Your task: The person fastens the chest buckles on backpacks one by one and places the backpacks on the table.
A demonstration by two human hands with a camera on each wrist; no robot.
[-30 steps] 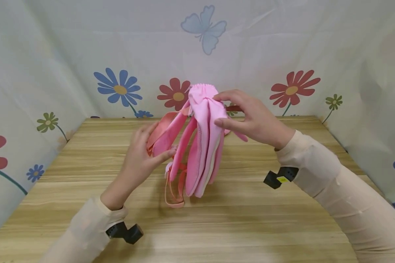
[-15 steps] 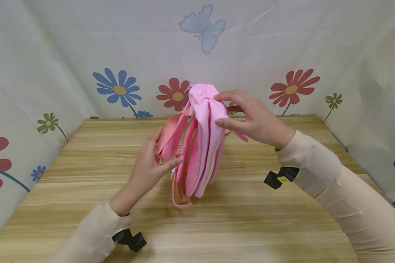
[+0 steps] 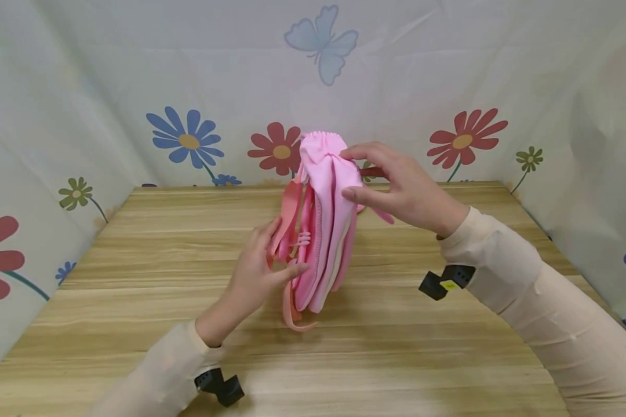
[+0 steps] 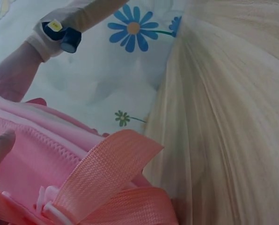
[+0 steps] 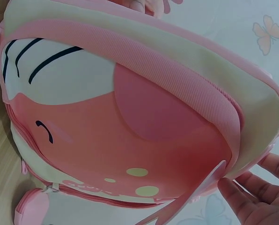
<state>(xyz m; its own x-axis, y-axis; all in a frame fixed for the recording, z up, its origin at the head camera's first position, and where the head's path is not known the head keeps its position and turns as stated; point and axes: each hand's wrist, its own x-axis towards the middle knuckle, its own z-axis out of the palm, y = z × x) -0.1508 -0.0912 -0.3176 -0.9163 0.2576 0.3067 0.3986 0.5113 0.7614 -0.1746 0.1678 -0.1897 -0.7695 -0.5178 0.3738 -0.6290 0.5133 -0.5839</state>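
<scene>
A pink child's backpack (image 3: 334,220) stands upright on the table, its side facing me. My left hand (image 3: 258,275) grips the orange-edged shoulder strap (image 3: 290,208) at the back panel, thumb on the near side. In the left wrist view the thumb (image 4: 0,146) lies by the bag's side, next to orange webbing (image 4: 111,168). My right hand (image 3: 401,185) holds the upper part of the bag between thumb and fingers. The right wrist view shows the bag's front panel (image 5: 130,140) with a cartoon face, and the right hand's fingers (image 5: 259,197) at its upper edge.
The bag stands on a wood-grain table (image 3: 188,231). Behind it hangs a pale backdrop with printed flowers and a blue butterfly (image 3: 321,43). A loose strap end (image 3: 294,321) hangs down near the bag's base.
My left hand has moved right with the shoulder strap, bringing the straps in against the bag's back. The right hand and the bag's body have stayed in place.
</scene>
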